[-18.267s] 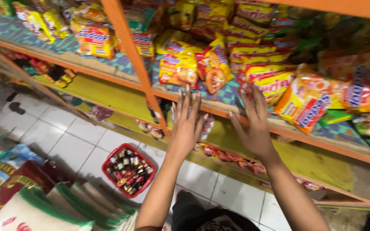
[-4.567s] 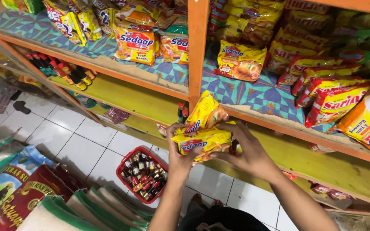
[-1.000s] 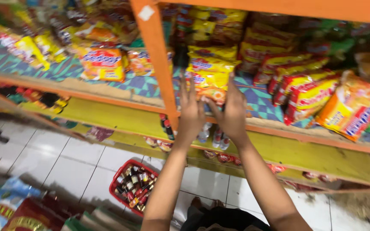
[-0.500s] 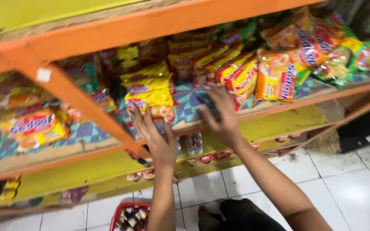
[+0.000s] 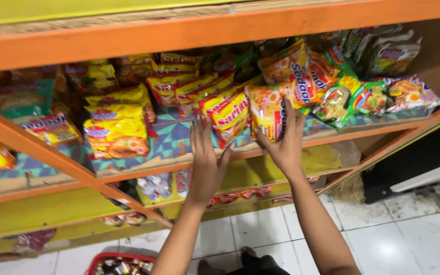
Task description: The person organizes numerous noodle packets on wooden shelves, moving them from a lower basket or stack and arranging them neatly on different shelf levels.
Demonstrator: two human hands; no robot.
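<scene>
**A:** Where are the two hands?

**B:** Both are raised to the middle shelf with the blue-and-white patterned liner [image 5: 174, 135], about the centre of the frame. The left hand [image 5: 205, 162] is spread flat, fingers straight and apart, fingertips against the front of a red-and-yellow plastic noodle packet [image 5: 230, 118] standing on edge in a row. Its grip is wide open and has hold of nothing.

**B:** The right hand [image 5: 282, 140] is just to the right. Its fingers lie up the face of an orange-and-yellow noodle packet with a picture of a bowl [image 5: 267, 109], the thumb low at the packet's lower left edge. It presses or steadies that packet; whether the grip truly closes round it I cannot tell.

**A:** And around them?

**B:** Left of centre, a stack of yellow noodle packets [image 5: 115, 127] lies flat on the same shelf. To the right are green-and-orange packets [image 5: 350, 97], leaning. An orange metal shelf rail [image 5: 220, 30] runs across the top of the frame, and an orange slanted brace [image 5: 52, 155] crosses the left side. Below is a yellow lower shelf [image 5: 260, 173] with small sachets. At the bottom left edge, a red plastic basket of small bottles [image 5: 120, 265] sits on the white tiled floor [image 5: 383, 244].
</scene>
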